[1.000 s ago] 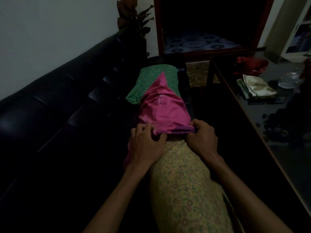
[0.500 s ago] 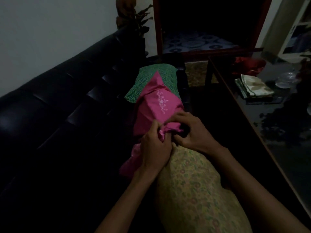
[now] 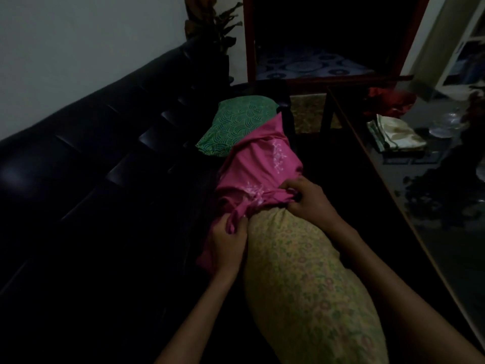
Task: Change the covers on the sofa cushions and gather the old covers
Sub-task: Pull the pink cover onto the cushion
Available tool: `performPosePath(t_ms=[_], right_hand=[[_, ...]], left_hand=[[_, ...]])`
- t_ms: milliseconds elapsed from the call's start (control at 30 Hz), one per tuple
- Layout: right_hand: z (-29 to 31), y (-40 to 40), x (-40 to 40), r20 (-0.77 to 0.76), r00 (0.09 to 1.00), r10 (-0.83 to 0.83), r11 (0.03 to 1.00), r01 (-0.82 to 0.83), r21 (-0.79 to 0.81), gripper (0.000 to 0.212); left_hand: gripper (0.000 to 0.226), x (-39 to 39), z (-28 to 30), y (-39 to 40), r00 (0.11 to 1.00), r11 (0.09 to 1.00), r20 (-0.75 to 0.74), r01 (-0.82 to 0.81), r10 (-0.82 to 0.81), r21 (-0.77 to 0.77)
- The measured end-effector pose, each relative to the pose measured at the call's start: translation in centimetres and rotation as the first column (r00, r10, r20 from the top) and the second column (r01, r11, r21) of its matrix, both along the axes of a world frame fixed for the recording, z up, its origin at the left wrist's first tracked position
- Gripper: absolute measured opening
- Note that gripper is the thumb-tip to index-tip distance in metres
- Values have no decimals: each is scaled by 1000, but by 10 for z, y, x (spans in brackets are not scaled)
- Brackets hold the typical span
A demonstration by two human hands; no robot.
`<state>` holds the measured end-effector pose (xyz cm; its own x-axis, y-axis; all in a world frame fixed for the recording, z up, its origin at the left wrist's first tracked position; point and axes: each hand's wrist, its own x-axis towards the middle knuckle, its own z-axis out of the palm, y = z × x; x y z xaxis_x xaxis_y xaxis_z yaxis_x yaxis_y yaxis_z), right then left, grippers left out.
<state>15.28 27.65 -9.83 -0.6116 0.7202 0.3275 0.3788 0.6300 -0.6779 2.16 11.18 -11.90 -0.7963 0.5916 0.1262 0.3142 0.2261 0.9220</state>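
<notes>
Background, dim room

Glass-topped worktop (image 3: 409,214) at right carries folded pale cloth (image 3: 399,132), red fabric heap (image 3: 388,101) behind it, clear glass dish (image 3: 446,124) (blurred) further right. Potted plant (image 3: 215,30) stands in the far corner by the wall; red-framed doorway (image 3: 249,43) beside it shows patterned blue bedding (image 3: 307,65) beyond.

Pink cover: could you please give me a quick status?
Left hand and right hand both grip pink cover. Cover only over cushion end. Nothing blocking.
</notes>
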Motion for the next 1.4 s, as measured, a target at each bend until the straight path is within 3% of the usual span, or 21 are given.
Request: performPosePath(t_ms=[133, 233, 300, 433, 500, 600, 667, 767, 867, 933, 1033, 1100, 1233, 1300, 1367, 1400], right_hand=[[16, -19, -24, -299, 950, 88, 988, -122, -97, 49], [45, -23, -46, -459, 877, 141, 980, -190, -63, 30], [64, -23, -56, -536, 829, 157, 980, -197, -18, 22], [79, -11, -65, -670, 722, 176, 976, -216, 24, 19], [73, -4, -66, -679, 719, 145, 982, -186, 12, 22], [40, 10, -64, -594, 804, 23, 996, -72, -59, 52], [6, 26, -50, -414, 910, -18, 991, -39, -130, 62], [-33, 56, -10, -47, 994, 102, 979, -109, -174, 36], [-18, 80, 16, 109, 975, 194, 930, -148, -336, 24], [1, 93, 21, 193, 954, 230, 934, -161, -318, 28], [14, 102, 23, 237, 945, 227, 938, -147, -312, 34], [14, 96, 27, 251, 940, 234, 940, -152, -305, 35], [24, 86, 35, 261, 939, 223, 949, -147, -280, 32], [39, 77, 36, 278, 932, 233, 900, -98, -425, 29], [50, 62, 36, 190, 953, 238, 739, -50, -671, 40], [55, 50, 36, 187, 953, 240, 712, -42, -701, 49]], left_hand=[[33, 11, 17, 12, 985, 979, 63, -167, 161, 120], [44, 7, 47, 18, 977, 944, 73, -215, 203, 250], [48, -5, 67, 25, 971, 925, 4, -230, 240, 302], [12, -23, 105, 35, 933, 912, -238, -169, 271, 374], [15, -24, 117, 42, 898, 926, -349, -141, 268, 349], [21, -23, 107, 59, 867, 971, -457, -116, 201, 208], [25, -19, 82, 66, 886, 998, -460, -51, 64, 40], [31, -16, 48, 67, 895, 977, -415, 92, -166, -192], [21, -12, 58, 71, 846, 956, -456, 194, -276, -220], [14, 3, 74, 68, 775, 939, -535, 236, -336, -249], [8, 24, 74, 52, 703, 934, -617, 297, -354, -198], [7, 21, 64, 44, 746, 919, -550, 377, -374, -114], [35, -5, 49, 34, 797, 891, -423, 451, -431, -58], [38, -20, 40, 25, 833, 923, -402, 370, -380, -105], [40, -28, 25, 16, 869, 953, -396, 244, -297, -181], [37, -22, 19, 14, 902, 955, -331, 218, -276, -202]])
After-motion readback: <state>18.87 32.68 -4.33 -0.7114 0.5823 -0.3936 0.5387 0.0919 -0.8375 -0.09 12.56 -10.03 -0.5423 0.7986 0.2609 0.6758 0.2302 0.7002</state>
